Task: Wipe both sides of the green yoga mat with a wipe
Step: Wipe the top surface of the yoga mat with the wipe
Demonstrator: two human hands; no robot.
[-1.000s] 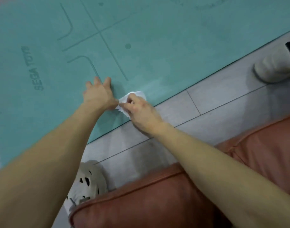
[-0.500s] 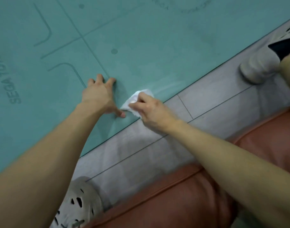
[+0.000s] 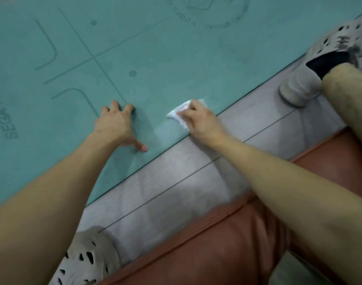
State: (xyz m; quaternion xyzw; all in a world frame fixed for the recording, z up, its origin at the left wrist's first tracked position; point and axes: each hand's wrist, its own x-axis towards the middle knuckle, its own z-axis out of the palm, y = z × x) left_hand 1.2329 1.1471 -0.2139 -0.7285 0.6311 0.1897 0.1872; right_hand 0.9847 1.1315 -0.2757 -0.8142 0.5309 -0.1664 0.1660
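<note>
Step in hand, by my read: wiping the top face near the long edge. Green yoga mat lies flat on the grey plank floor, printed side up, its edge running diagonally just ahead of the reddish seat cushion you sit on.

To do it well:
- Press the wipe flat, not bunched, so more of it meets the mat.
- Run overlapping strokes parallel to the edge and carry each one right to the border.
- A paler streak shows on the mat between your hands, likely damp. Use it to judge coverage.
- Brace with the free hand close to the stroke so the mat cannot creep or ripple.
- The underside looks untouched; expect to flip the mat later.

Hands:
- Left hand: fingers spread, fingertips and thumb pressed on the mat. It holds nothing.
- Right hand: fingers curled, pinching the white wipe and holding it against the mat just inside the edge. Most of the wipe is hidden beneath the fingers.
</note>
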